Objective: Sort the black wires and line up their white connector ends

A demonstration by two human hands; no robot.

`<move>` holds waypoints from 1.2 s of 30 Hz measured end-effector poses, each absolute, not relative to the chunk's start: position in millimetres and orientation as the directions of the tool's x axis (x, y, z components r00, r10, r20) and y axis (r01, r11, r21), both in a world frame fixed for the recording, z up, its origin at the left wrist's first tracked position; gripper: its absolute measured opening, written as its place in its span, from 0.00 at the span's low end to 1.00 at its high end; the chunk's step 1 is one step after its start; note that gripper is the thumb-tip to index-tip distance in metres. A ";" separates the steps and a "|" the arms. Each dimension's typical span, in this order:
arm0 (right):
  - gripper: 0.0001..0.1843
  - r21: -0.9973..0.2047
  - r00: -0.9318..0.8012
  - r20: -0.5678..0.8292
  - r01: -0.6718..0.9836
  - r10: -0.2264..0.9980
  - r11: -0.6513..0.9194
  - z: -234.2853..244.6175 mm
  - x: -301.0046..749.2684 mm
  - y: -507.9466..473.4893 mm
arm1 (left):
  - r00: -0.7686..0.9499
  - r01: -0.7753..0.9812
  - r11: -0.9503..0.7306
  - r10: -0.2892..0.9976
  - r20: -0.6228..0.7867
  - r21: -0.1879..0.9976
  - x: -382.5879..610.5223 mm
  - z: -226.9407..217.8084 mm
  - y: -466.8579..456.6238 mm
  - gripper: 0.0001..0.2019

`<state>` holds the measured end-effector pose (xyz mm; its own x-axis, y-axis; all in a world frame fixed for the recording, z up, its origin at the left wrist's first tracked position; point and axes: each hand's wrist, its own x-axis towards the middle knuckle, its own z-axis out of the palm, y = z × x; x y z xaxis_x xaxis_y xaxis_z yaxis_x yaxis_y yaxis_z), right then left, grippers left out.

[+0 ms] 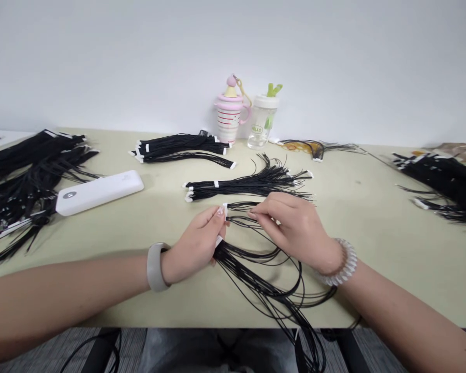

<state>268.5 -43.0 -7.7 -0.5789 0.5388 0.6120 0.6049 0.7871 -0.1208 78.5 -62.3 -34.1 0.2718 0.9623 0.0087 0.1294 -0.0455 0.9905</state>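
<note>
Black thin-wire bundle is light, limp and tangle-prone; hold at white-tagged ends: left hand pinches these, right hand pinches strands.

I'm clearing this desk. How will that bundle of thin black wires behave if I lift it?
Probably floppy: the thin black wires droop in loose curves from the left hand and over the table edge. Likely light for their length. They may tangle, since strands already cross below the white tabs.
</note>
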 end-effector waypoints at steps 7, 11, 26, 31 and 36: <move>0.12 -0.117 -0.634 0.465 0.648 0.618 0.753 -7.9 268.1 -41.5 | 0.320 0.162 -0.064 0.947 0.009 0.985 76.8 -34.1 -62.5 0.20; 0.14 -0.100 -0.630 0.458 0.664 0.627 0.741 -9.4 260.7 -45.0 | 0.359 0.204 -0.135 0.932 0.055 0.970 76.9 -32.1 -62.5 0.18; 0.10 0.102 -0.702 0.501 0.629 0.507 0.771 -17.1 259.5 -43.9 | 0.406 0.241 -0.177 0.911 0.067 0.954 76.3 -30.3 -62.3 0.16; 0.09 0.124 -0.719 0.507 0.607 0.476 0.785 -20.6 259.7 -43.5 | 0.423 0.279 -0.192 0.904 0.059 0.941 75.3 -32.0 -61.9 0.16; 0.09 0.046 -0.697 0.455 0.640 0.554 0.767 -11.9 262.4 -40.6 | 0.421 0.213 -0.179 0.904 0.075 0.960 76.6 -30.9 -60.7 0.17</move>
